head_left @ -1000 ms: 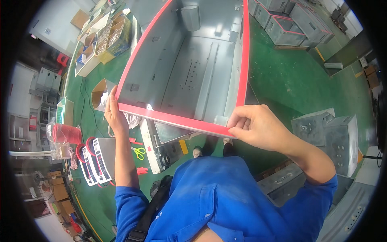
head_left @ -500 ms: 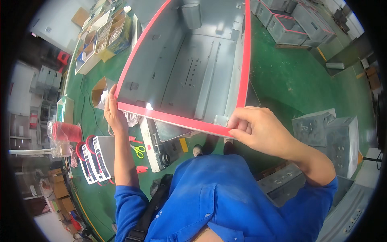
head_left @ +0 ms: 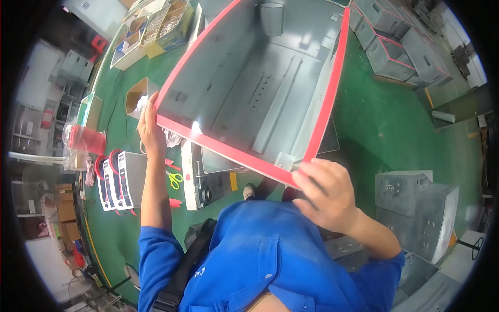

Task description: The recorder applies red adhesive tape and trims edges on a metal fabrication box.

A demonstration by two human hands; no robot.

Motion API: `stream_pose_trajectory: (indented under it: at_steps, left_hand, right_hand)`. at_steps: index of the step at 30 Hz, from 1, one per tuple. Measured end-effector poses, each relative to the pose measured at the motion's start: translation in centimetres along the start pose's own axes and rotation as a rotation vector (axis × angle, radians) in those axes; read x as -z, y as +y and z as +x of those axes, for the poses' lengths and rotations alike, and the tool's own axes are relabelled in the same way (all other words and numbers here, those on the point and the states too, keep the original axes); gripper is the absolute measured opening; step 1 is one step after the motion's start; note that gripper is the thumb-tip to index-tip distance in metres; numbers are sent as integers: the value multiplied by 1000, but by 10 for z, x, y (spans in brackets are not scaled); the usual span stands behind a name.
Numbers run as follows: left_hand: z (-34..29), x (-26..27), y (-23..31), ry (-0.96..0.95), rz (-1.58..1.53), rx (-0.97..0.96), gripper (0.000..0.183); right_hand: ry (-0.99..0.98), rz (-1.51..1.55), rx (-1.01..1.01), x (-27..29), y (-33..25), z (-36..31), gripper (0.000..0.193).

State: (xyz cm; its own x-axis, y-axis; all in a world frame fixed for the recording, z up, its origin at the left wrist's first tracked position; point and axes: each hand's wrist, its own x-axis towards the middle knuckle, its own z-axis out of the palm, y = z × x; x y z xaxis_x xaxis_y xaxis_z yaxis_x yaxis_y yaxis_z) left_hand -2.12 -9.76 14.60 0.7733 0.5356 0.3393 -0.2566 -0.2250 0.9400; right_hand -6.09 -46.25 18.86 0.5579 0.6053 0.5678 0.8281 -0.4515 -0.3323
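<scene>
A large grey metal cabinet [head_left: 270, 93] stands before me, its open side facing up. Red tape [head_left: 223, 145] runs along the visible front and side rims. Around the near left corner of the cabinet, the fingers of my left hand [head_left: 149, 130] are closed on the rim. My right hand [head_left: 330, 195] is at the near right corner, its slightly blurred fingers apart and stretched over the red-taped edge. Whether its fingertips press on the tape cannot be made out.
Left of the cabinet are green-handled scissors [head_left: 175, 180], two white boxy devices [head_left: 130, 177], a cardboard box [head_left: 136, 99] and a plastic-wrapped red roll [head_left: 86, 140]. Trays of small parts [head_left: 166, 23] lie farther off. Grey metal housings [head_left: 410, 200] stand at right, with red-edged cabinets [head_left: 390, 57] behind.
My right hand has gone from pinching the near right corner to spread fingers. The cabinet appears turned, its far end more to the right. My left hand keeps hold of its corner.
</scene>
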Motion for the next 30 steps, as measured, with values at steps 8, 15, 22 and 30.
stream_pose_trajectory:
  at_steps: [8, 15, 22, 30]
  left_hand:
    - [1, 7, -11, 19, 50, -47, 35]
    - [-2, 15, -4, 129, 289, -49, 35]
    - [-89, -29, 61, -131, 673, -534, 40]
    - [-162, -85, 70, -555, 768, -744, 52]
  right_hand:
    - [59, -136, 90, -5, 23, -21, 29]
    - [-43, -23, 231, -20, 19, 1, 35]
    - [58, 20, 343, -22, 29, 4, 32]
    - [66, 144, 486, -36, 55, -4, 33]
